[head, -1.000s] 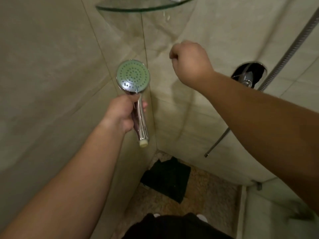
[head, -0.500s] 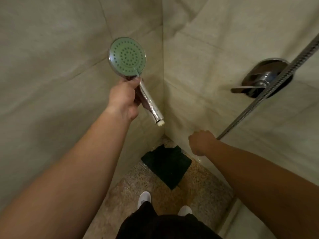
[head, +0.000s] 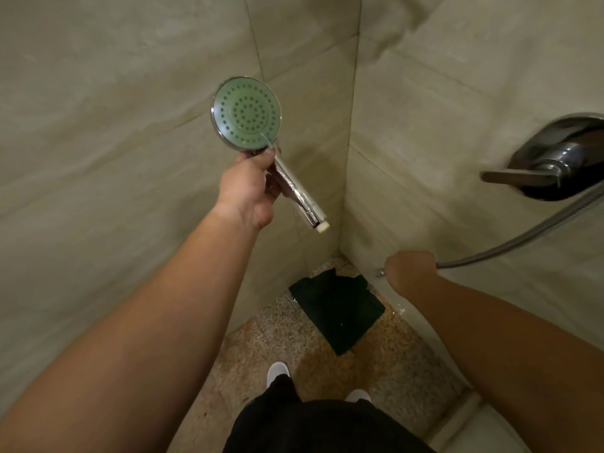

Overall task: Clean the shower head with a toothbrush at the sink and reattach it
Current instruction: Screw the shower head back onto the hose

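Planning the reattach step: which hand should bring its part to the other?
Probably the right. The right hand grips the hose near its free end, and the hose is slack, so it can lift. The left hand holds the shower head up, its threaded end pointing down toward the right hand.

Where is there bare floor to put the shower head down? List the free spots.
Free: the speckled floor between the left wall and the black cloth, and the patch between that cloth and the white shoes. Crowded: the corner, filled by the cloth, and the right side, where the right hand holds the hose.
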A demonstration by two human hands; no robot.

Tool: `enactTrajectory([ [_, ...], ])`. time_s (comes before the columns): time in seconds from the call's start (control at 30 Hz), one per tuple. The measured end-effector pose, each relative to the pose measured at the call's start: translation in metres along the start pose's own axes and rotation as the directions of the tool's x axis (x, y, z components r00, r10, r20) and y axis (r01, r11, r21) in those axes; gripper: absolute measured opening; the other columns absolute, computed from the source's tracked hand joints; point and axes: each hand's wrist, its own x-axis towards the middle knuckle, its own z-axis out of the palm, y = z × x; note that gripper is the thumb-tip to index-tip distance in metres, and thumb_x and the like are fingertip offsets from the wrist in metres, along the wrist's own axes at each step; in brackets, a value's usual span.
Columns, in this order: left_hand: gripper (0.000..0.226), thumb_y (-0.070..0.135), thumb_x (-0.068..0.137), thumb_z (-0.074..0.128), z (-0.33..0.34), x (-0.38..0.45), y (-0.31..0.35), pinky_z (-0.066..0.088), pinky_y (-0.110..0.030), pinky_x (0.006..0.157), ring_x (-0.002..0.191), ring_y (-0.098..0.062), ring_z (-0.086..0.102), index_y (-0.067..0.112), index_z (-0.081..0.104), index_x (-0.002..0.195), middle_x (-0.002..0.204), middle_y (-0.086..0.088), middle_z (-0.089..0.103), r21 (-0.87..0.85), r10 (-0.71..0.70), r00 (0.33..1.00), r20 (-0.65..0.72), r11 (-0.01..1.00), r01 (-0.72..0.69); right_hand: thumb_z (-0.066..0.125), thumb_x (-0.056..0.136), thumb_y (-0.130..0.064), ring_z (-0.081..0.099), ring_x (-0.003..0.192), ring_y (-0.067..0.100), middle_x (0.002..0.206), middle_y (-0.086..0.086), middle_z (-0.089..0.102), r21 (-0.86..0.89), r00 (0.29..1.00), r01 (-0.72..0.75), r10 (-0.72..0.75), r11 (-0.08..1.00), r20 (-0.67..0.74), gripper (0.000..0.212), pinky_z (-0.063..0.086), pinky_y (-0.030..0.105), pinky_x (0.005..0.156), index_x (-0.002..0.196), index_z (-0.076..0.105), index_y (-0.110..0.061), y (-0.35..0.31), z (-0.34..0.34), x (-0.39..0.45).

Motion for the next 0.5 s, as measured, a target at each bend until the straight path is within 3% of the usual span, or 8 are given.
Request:
enactTrajectory([
  [0.07,0.012,0.009,0.103,0.062,-0.001,0.002,0.002,0.055,-0.034,0.079,0.092,-0.020,0.063,0.019,0.067,0.106,0.095,0.002,0.071,0.001,0.001,1.000,0.005,1.000,-0.001,0.049,0.096,-0.021,0.055,0.066,0.013,0.073,-0.006,0.052,0.064,0.995,-0.008,0.014,0.998,-0.095,0.023,0.046,0.026,0.062,0.073,0.051,-0.021,-0.001,-0.010,0.000],
  [0.17,0.012,0.010,0.103,0.062,-0.002,0.005,0.007,0.054,-0.034,0.077,0.090,-0.019,0.064,0.020,0.067,0.106,0.095,0.003,0.072,-0.004,0.013,1.000,0.018,1.000,-0.013,0.047,0.094,-0.019,0.052,0.060,0.014,0.072,-0.003,0.050,0.338,0.972,-0.032,0.108,0.940,-0.208,0.012,0.040,0.026,0.053,0.082,0.050,-0.019,-0.002,-0.034,0.001],
  [0.23,0.013,0.010,0.103,0.062,-0.002,0.007,0.011,0.053,-0.032,0.074,0.089,-0.018,0.064,0.022,0.066,0.104,0.096,0.004,0.072,-0.003,0.035,0.999,0.033,0.999,-0.035,0.049,0.090,-0.017,0.053,0.064,0.021,0.076,0.002,0.054,0.547,0.948,-0.051,0.213,0.835,-0.236,0.002,0.040,0.028,0.056,0.088,0.049,-0.016,-0.002,-0.052,-0.001],
  [0.33,0.014,0.008,0.103,0.060,-0.001,0.007,0.017,0.054,-0.032,0.074,0.088,-0.018,0.062,0.022,0.065,0.103,0.100,0.002,0.069,0.009,0.095,0.994,0.057,0.995,-0.096,0.050,0.085,-0.013,0.050,0.074,0.030,0.086,0.011,0.057,0.748,0.919,-0.023,0.308,0.664,-0.246,0.010,0.041,0.031,0.064,0.095,0.049,-0.011,0.002,-0.076,-0.008],
  [0.43,0.015,0.005,0.102,0.061,0.003,0.007,0.023,0.056,-0.037,0.084,0.089,-0.019,0.061,0.020,0.063,0.103,0.097,0.001,0.067,-0.010,0.138,0.988,0.070,0.990,-0.138,0.050,0.084,-0.013,0.053,0.079,0.031,0.088,0.009,0.056,0.854,0.879,0.083,0.366,0.513,-0.305,0.028,0.042,0.032,0.068,0.111,0.052,-0.017,0.004,-0.097,-0.020],
  [0.5,0.015,0.004,0.102,0.060,0.006,0.008,0.025,0.057,-0.036,0.077,0.084,-0.019,0.058,0.019,0.062,0.103,0.092,0.000,0.064,-0.026,0.162,0.983,0.085,0.987,-0.160,0.052,0.090,-0.023,0.054,0.080,0.027,0.090,0.004,0.059,0.851,0.841,0.210,0.355,0.481,-0.408,0.035,0.042,0.030,0.069,0.125,0.052,-0.028,0.004,-0.110,-0.031],
])
